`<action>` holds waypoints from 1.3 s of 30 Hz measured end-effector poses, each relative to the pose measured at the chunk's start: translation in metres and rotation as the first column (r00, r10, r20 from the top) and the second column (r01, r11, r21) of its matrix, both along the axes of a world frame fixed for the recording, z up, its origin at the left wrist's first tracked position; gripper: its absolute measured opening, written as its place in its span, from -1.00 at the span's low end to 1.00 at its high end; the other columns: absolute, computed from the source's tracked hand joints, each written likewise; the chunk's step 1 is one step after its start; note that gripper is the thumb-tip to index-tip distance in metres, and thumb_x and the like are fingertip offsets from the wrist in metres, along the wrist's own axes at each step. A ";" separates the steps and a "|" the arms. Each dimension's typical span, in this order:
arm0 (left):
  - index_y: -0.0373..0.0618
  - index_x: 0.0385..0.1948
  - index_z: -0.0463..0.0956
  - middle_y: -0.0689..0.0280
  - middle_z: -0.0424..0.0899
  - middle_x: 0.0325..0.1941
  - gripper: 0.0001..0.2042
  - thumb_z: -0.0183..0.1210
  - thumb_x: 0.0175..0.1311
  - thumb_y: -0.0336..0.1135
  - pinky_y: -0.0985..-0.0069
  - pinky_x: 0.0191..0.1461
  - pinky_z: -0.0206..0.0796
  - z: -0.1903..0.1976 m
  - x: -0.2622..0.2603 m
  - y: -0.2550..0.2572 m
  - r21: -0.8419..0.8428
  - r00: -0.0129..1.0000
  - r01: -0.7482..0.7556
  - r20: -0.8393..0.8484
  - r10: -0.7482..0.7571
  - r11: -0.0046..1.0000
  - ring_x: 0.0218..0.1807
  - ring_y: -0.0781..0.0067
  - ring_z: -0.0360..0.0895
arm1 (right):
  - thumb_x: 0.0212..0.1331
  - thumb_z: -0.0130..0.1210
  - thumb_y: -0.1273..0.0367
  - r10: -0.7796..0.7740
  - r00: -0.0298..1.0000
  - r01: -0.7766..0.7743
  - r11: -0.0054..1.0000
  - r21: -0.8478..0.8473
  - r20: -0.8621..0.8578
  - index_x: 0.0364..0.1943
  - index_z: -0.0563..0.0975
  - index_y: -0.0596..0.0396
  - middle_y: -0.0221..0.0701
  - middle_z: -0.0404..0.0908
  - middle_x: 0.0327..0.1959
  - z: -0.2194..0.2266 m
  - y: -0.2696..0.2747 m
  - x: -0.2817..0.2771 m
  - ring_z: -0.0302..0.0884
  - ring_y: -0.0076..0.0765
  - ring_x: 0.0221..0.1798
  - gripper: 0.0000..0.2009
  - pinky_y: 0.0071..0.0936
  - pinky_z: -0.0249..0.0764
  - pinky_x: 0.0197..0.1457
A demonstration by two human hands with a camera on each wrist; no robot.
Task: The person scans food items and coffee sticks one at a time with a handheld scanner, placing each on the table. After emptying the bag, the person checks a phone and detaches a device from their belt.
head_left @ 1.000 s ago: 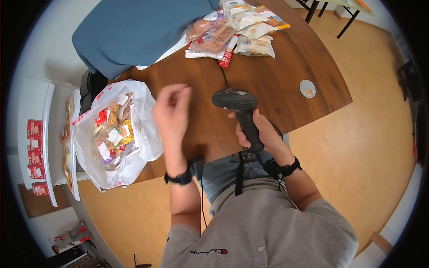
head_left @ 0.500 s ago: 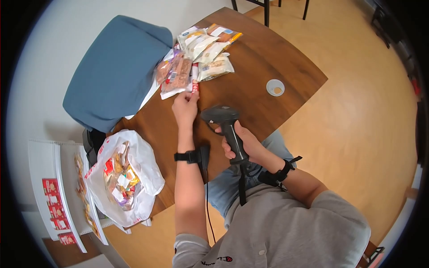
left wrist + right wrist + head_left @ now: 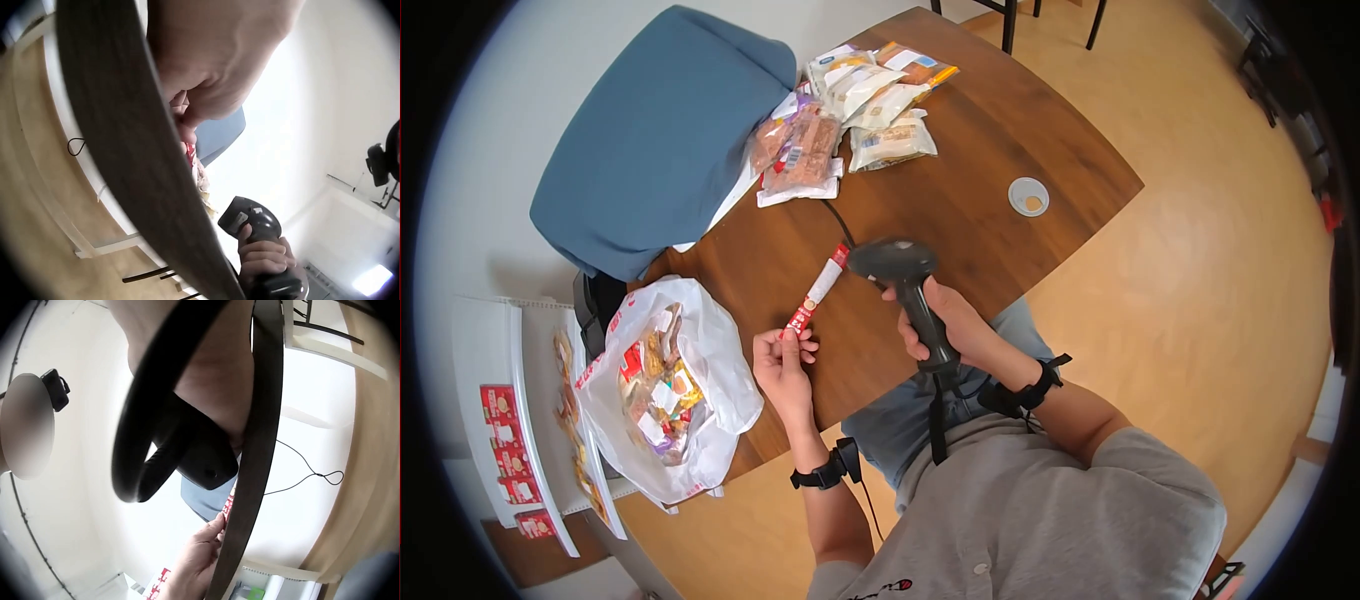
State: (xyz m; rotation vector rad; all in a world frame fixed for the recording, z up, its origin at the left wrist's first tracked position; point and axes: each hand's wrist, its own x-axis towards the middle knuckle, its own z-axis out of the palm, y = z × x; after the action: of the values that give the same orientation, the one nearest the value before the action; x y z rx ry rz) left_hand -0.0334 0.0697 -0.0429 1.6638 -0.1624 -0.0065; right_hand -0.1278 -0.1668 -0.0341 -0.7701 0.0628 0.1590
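In the head view my left hand (image 3: 783,366) pinches the near end of a slim red-and-white stick packet (image 3: 818,292), which points away from me over the brown table. The packet's far end comes up right by the head of a black handheld barcode scanner (image 3: 893,259). My right hand (image 3: 953,325) grips the scanner by its handle, its head turned to the left. From the left wrist view, the fingers of the right hand (image 3: 267,256) wrap round that handle. The left hand (image 3: 199,553) with the packet also shows low in the right wrist view.
A white plastic bag (image 3: 725,425) full of packaged snacks stands at the table's left. Several snack packs (image 3: 892,143) are piled at the back beside a blue cloth (image 3: 655,150). A small round lid (image 3: 1028,197) lies near the right edge. Shelves with red boxes (image 3: 510,445) stand far left.
My left hand reached to the pile at the back, took the red stick packet and drew it back toward me. The right hand keeps its grip on the scanner.
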 end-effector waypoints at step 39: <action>-0.39 0.04 0.38 0.03 0.53 0.11 -0.71 0.06 0.44 -0.35 0.44 0.14 0.49 0.080 0.015 0.092 -0.490 0.706 -0.550 0.160 0.690 0.677 0.08 0.22 0.57 | 0.46 -0.37 -0.13 0.059 0.997 -0.049 0.986 -0.162 0.055 0.19 0.36 0.15 -0.43 0.46 -0.54 0.008 -0.002 0.000 0.38 -0.63 -0.59 -0.38 -0.63 0.32 -0.47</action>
State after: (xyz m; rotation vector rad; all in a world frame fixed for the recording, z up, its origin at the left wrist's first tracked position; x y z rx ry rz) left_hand -0.0184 0.1615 0.0374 1.2047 0.1660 0.8043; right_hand -0.1277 -0.1688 -0.0261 -0.9378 -0.0022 0.1836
